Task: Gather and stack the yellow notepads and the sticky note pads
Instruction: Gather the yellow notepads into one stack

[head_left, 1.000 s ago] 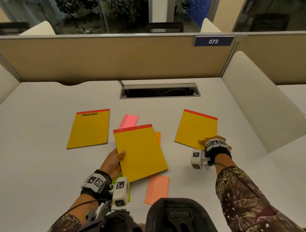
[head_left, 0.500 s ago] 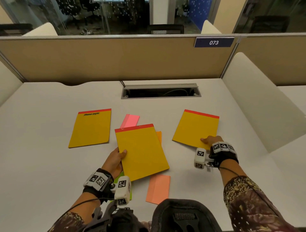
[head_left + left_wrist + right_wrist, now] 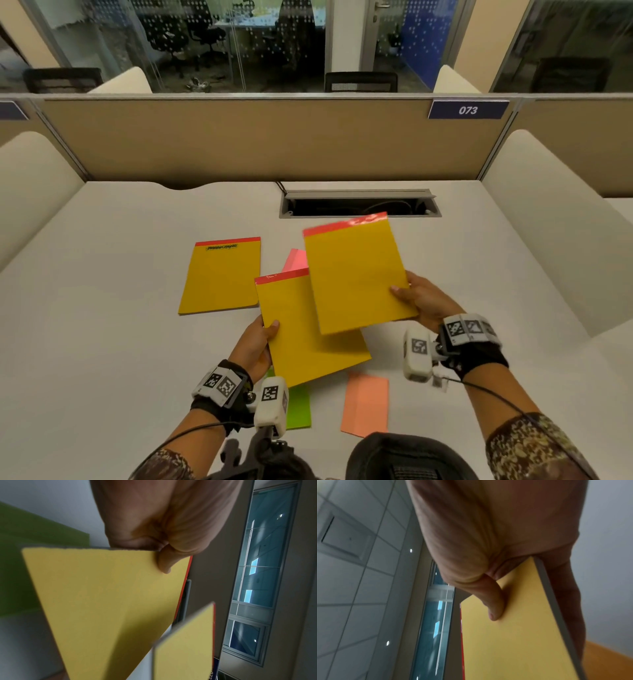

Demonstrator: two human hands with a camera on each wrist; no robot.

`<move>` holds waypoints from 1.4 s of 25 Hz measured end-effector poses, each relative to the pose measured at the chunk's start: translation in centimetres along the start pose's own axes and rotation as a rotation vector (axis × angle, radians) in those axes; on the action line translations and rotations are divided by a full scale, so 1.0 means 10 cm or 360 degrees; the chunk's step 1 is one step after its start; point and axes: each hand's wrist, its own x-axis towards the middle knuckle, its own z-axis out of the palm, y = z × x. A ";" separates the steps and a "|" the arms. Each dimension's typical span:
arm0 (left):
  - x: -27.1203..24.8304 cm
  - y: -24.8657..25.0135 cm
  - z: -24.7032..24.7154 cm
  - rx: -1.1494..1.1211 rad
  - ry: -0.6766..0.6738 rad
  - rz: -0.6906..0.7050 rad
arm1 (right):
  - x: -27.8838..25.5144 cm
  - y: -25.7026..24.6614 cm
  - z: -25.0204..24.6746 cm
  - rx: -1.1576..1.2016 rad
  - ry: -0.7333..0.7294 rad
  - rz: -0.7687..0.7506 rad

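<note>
My right hand (image 3: 416, 298) grips the right edge of a yellow notepad (image 3: 356, 274) with a red top strip, raised off the desk and overlapping a second yellow notepad (image 3: 305, 346). My left hand (image 3: 257, 339) pinches that second pad's left edge, thumb on top (image 3: 164, 562). The right wrist view shows my thumb (image 3: 493, 601) pressed on the lifted pad (image 3: 513, 635). A third yellow notepad (image 3: 221, 274) lies flat at the left. A pink sticky pad (image 3: 296, 258) peeks out behind, a green one (image 3: 298, 407) lies under the left-hand pad, and an orange one (image 3: 366, 404) lies near me.
The white desk (image 3: 102, 308) ends at a tan partition (image 3: 257, 140) behind. An open cable slot (image 3: 359, 204) sits in the desk just beyond the lifted pad. White side dividers (image 3: 548, 219) flank the desk on both sides.
My right hand has picked the right-hand notepad up off the desk and carried it left, over the pad in my left hand. The left hand has stayed on its pad.
</note>
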 end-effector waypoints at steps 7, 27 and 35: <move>-0.11 0.27 -0.47 -0.0194 0.0020 0.0033 | 0.26 0.24 1.04 -0.0448 -0.0180 0.0178; 0.04 0.86 -1.44 -0.0001 -0.0231 -0.0110 | 0.43 0.38 2.34 0.0150 -0.0036 0.0350; 0.77 1.18 -2.01 0.1347 0.0712 0.0329 | 0.32 0.42 2.35 0.0316 0.0379 0.0179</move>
